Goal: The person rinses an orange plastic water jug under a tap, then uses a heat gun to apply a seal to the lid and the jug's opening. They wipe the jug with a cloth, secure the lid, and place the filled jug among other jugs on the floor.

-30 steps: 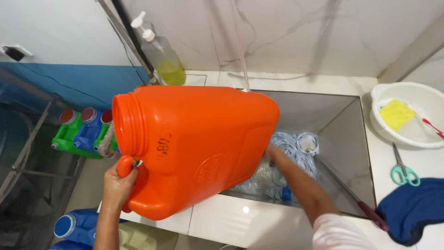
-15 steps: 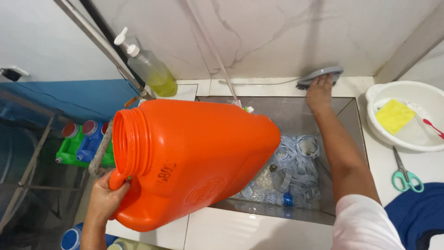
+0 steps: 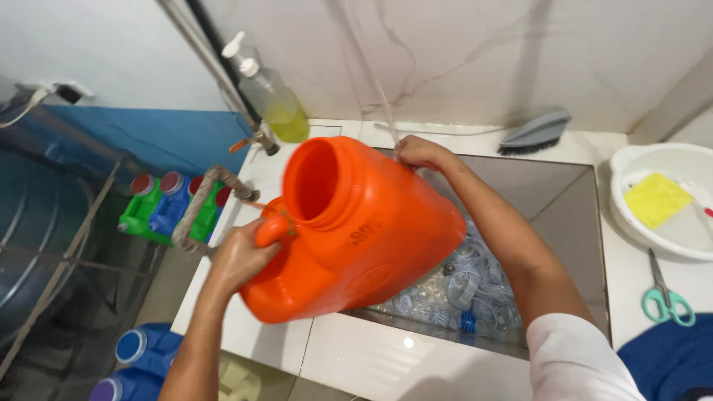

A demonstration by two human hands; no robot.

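Observation:
A big orange plastic jug (image 3: pixel 371 238) leans tilted over the front left corner of a steel sink (image 3: pixel 557 193), its open mouth facing up and toward me. My left hand (image 3: pixel 241 256) grips the jug's orange handle at the lower left. My right hand (image 3: pixel 420 152) is at the jug's far upper edge. Its fingers are curled around a thin clear hose (image 3: pixel 375 96) that hangs down the wall. Clear plastic rings and caps (image 3: pixel 475 286) lie in the sink, partly hidden by the jug.
A pump bottle of yellow liquid (image 3: pixel 276 100) and a tap (image 3: pixel 256 141) stand at the back left. A grey brush (image 3: pixel 536 131) lies on the back ledge. At right are a white basin (image 3: pixel 631 167) with a yellow sponge (image 3: pixel 657 199), scissors (image 3: pixel 668 303) and a blue cloth (image 3: pixel 668 364). Coloured jugs (image 3: pixel 167 208) stand on the floor.
The jug has swung from lying sideways to mouth up. My right hand left the grey brush on the back ledge and came to the jug's far edge at the hose.

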